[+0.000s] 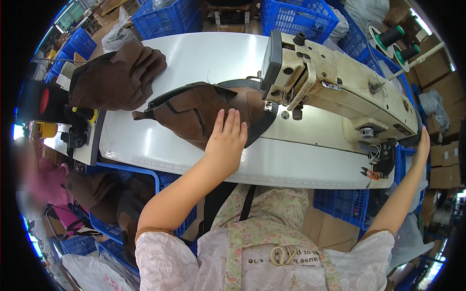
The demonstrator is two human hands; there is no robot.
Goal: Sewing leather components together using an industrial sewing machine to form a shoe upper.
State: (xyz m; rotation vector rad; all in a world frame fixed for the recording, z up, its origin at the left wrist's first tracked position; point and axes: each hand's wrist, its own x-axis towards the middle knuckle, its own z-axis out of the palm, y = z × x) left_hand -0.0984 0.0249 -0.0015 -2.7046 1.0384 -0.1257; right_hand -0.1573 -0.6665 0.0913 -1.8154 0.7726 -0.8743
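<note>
A brown shoe upper (187, 114) with a dark lining lies on the white sewing table, its right end under the needle area of a cream sewing machine (340, 82). My left hand (227, 133) rests flat on the upper, fingers stretched out and pressing its surface just left of the presser foot (271, 109). At the machine's right end, my right hand (422, 148) lies against the dark handwheel (412, 137) with its fingers extended. The needle tip is too small to make out.
A stack of brown upper pieces (116, 80) sits at the table's far left. Small red-handled thread snips (371, 173) lie near the front right edge. Thread spools (391, 36) stand behind the machine. Blue crates (167, 19) surround the table; a person in pink (48, 179) is at left.
</note>
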